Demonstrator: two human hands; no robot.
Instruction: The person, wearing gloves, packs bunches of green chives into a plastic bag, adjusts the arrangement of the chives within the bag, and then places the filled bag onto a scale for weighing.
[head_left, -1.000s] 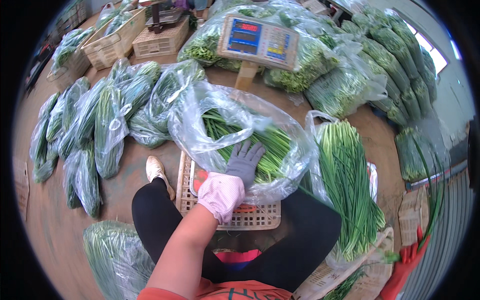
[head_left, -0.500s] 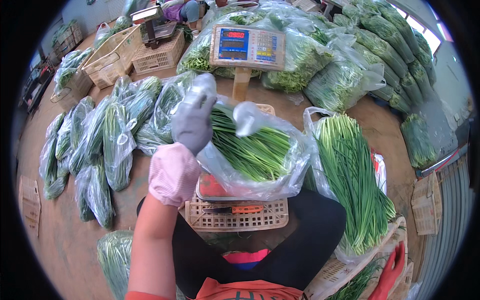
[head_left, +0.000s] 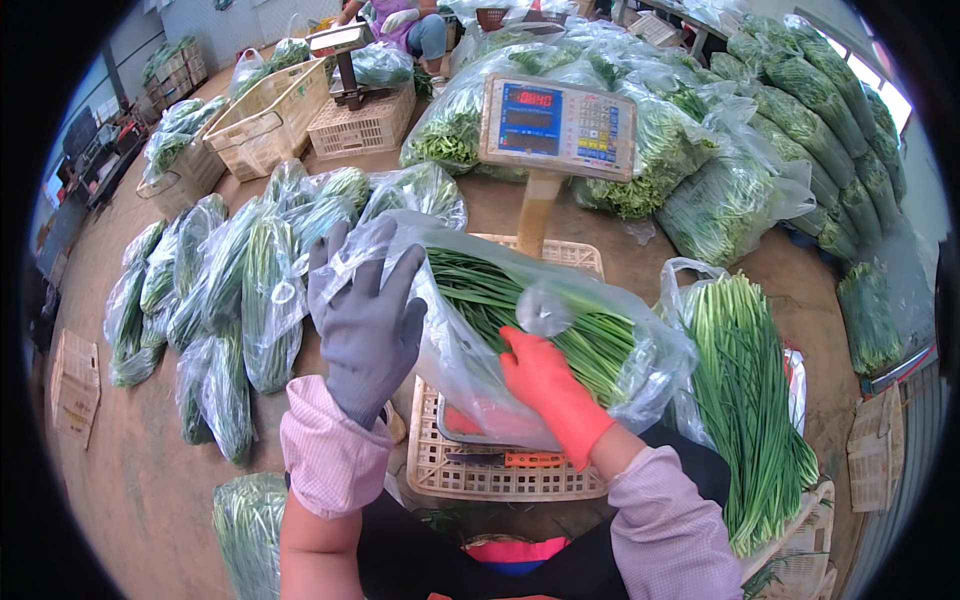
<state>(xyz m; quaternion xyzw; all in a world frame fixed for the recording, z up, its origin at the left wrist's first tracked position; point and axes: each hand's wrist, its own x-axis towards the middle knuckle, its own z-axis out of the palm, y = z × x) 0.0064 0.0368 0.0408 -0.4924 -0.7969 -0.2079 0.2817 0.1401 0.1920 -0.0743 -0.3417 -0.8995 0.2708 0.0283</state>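
A clear plastic bag [head_left: 470, 400] lies open across a scale in front of me, filled with long garlic chives [head_left: 475, 285]. My left hand [head_left: 365, 320], in a grey glove, is at the bag's left end with fingers spread, and thin film lies against the fingertips. In a red rubber glove, my right hand [head_left: 550, 385] reaches over the bag's near side onto the chives. Its fingers look bent and closed on them, though the tips are partly hidden. A puckered piece of clear plastic [head_left: 543, 310] rests on the chives by that hand.
The scale's display [head_left: 557, 128] stands behind the bag. Below the bag, an orange-handled knife [head_left: 535, 460] lies on a plastic crate [head_left: 480, 480]. More chives [head_left: 745, 400] lie at right. Bagged greens [head_left: 270, 300] cover the left floor; big sacks [head_left: 640, 160] stand behind. Someone [head_left: 400, 25] sits far back.
My right hand has come from the lower right onto the chives in the bag. The left hand has lowered slightly, its fingers now spread. The whole view has shifted.
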